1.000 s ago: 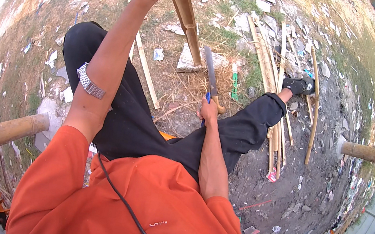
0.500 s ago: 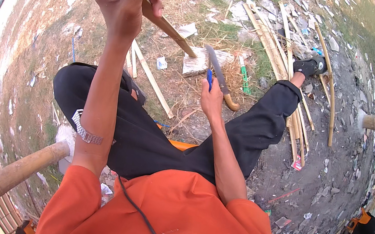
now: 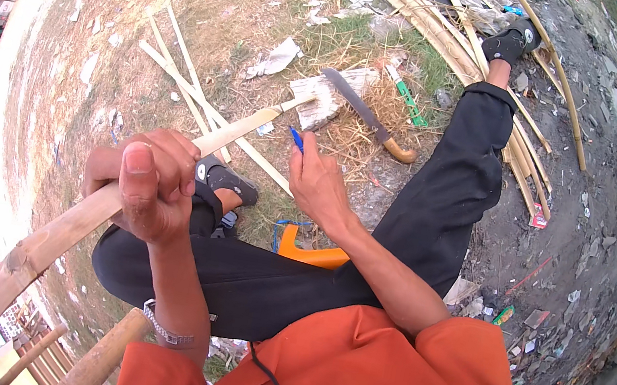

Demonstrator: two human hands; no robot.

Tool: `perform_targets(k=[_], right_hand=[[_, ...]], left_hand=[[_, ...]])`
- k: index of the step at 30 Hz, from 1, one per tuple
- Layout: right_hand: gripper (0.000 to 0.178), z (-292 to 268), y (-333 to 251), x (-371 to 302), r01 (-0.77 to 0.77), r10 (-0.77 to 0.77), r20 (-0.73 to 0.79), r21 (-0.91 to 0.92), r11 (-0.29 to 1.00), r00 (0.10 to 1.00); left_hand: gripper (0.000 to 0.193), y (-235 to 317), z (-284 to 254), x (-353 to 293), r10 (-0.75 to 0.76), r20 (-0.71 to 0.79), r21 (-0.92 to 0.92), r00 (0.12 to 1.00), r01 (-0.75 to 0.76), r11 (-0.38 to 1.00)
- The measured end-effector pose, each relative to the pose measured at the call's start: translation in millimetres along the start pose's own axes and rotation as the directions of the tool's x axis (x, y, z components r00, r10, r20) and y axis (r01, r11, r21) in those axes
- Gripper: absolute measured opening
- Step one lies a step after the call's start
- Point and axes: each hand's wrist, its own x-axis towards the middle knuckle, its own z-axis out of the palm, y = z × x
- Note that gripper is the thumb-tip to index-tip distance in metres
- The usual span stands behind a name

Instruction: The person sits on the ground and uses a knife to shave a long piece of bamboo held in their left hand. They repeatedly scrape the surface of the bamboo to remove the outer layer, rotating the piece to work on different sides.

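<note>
In the head view, the left hand [image 3: 143,181] is clenched around a split bamboo slat [image 3: 75,223] running toward the ground; the right hand [image 3: 316,181] grips a blue pen [image 3: 297,140], near a curved machete [image 3: 366,114] lying on straw

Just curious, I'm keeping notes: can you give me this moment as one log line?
left hand: grips long split bamboo strip | right hand: holds small blue pen | curved wooden-handled knife: lying on ground
</note>
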Motion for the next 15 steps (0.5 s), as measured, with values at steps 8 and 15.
perform_targets(k=[8, 15], right_hand=[[0.018, 14, 13, 16, 0.014, -0.015, -0.008, -0.036, 0.999, 1.0], [0.02, 24, 68, 48, -0.11, 0.123, 0.063, -0.186, 0.976, 0.99]], left_hand=[[0.032, 2, 1, -2, -0.052, -0.138, 0.092, 0.989, 0.065, 0.994], [0.032, -2, 0, 7, -0.031, -0.171, 0.09, 0.985, 0.047, 0.995]])
